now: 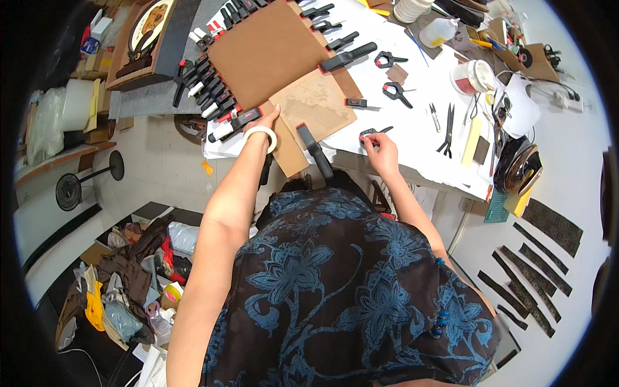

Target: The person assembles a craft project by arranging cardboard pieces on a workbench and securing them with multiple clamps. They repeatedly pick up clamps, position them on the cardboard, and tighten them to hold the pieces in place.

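Observation:
A large brown leather panel (267, 51) lies on the work table, its edges ringed by several black and white spring clamps (209, 90) with red tips. Against its near corner rests a stained tan board (313, 103), with a narrower board strip (287, 153) below it. My left hand (263, 122), a white bangle at the wrist, grips the board's left edge with the thumb on top; its other fingers are partly hidden. A larger black clamp (314, 151) bites the board's near edge. My right hand (383, 155) pinches a small black spring clamp (374, 133) at the table's front edge.
Two loose clamps (396, 94) lie right of the panel. Beyond them are scissors (448, 132), a white tub (472, 77) and a glue bottle (438, 31). A framed piece (145, 39) stands at the left. Dark strips (529, 271) hang at the right; scraps pile lower left.

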Demonstrator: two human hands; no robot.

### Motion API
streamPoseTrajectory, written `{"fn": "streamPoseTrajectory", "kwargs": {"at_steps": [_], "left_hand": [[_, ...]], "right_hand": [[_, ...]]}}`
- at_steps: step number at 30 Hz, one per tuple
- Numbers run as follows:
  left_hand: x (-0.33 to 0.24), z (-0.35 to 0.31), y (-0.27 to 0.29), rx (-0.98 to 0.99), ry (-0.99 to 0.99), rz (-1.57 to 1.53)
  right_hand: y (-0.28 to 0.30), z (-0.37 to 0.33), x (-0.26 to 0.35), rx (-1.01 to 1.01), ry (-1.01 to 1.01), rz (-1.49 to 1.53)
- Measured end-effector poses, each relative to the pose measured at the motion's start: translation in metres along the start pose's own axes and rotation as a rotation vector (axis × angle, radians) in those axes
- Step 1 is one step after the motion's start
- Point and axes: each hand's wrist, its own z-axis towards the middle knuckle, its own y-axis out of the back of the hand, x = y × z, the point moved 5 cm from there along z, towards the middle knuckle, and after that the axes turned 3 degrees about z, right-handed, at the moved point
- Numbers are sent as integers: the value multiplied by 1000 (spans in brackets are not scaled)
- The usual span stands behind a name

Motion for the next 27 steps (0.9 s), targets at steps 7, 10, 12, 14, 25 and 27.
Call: {"fn": "streamPoseTrajectory", "kwargs": {"at_steps": [7,10,12,14,25,27], "left_hand": [[1,0,-7,-105,120,-114],[0,-5,-10,-94,160,-257],[-3,-11,-12,-133,189,-241],[-5,-6,-11,-148,191,-258],[-12,-36,-6,-315,222,-66],[-2,-16,-6,-343,236,3]], "right_hand": [[-14,6,31,-48,154,1],[-7,58,63,-217,275,-188],[-11,113,72,-205,205,-236],[-32,162,64,-15,20,-385],[-77,199,51,306,-297,-320],[-80,197,58,316,-302,-307]]}}
